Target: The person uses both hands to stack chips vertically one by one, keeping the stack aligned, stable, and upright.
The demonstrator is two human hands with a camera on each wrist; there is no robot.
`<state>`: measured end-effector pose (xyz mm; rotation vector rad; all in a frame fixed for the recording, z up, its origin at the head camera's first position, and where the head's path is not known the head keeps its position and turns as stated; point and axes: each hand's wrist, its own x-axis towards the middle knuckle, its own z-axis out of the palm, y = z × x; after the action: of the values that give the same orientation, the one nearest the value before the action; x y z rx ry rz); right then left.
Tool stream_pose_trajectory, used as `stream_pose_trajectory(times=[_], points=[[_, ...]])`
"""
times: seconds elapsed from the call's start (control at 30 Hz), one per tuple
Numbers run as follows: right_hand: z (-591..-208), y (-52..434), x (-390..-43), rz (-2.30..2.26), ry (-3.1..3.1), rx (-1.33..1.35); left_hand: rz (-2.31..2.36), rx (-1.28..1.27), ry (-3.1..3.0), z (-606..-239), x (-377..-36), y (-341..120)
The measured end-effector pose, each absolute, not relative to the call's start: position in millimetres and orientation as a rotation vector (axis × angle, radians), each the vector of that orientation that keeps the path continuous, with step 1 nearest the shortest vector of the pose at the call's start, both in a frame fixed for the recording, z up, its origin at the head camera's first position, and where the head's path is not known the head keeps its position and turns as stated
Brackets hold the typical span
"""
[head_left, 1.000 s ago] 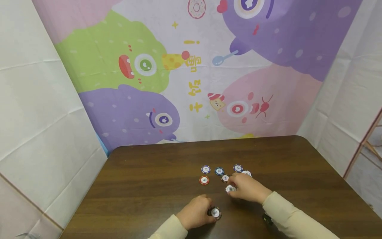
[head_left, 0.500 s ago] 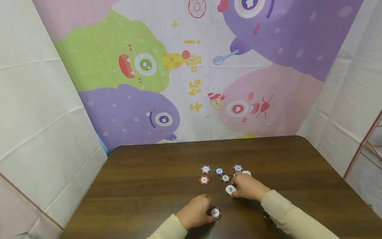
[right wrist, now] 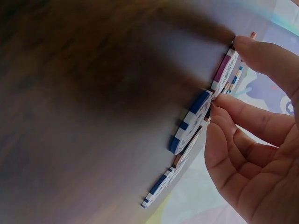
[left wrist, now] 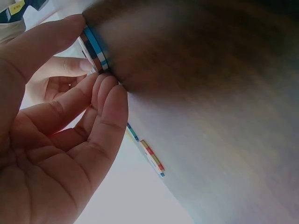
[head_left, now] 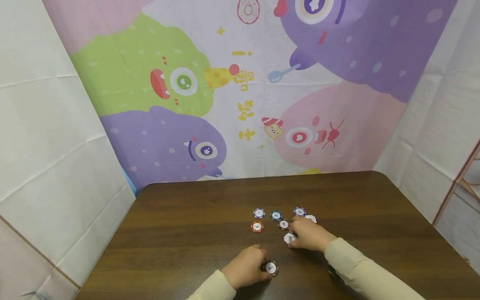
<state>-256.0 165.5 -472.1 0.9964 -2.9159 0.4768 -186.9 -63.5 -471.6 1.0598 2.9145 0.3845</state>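
In the head view, my left hand (head_left: 247,266) holds a small stack of poker chips near the front of the table. A black chip (head_left: 271,268) marked 100 lies on top; its edge and a blue chip (left wrist: 96,44) below it show in the left wrist view. Farther right, my right hand (head_left: 309,234) pinches a white chip (head_left: 289,238) between thumb and index finger. The right wrist view shows this chip's purple-and-white edge (right wrist: 225,70), with another white chip with blue edge marks (right wrist: 190,123) close by the fingertips. My right fingers partly cover the group in the head view.
Several chips lie flat on the brown wooden table (head_left: 168,233): a red chip (head_left: 257,227), blue chips (head_left: 276,215), a dark chip (head_left: 283,225) and a white chip (head_left: 311,218) beyond my right hand. A cartoon-printed cloth (head_left: 247,158) hangs behind the table's far edge.
My right hand has shifted slightly at the white chip, first rightward, then back a little to the left. The left hand and its stack have stayed in place.
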Motion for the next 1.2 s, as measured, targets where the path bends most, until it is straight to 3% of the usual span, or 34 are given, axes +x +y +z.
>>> stream_pose_trajectory(times=[0.63,1.2], points=[[-470,160,-253,0.476,-2.934,0.951,0.376,1.084,2.923,-473,-189,-64],[-457,151,-227,0.679,-2.921,1.149,0.396,1.056,2.905,-472,-189,-62]])
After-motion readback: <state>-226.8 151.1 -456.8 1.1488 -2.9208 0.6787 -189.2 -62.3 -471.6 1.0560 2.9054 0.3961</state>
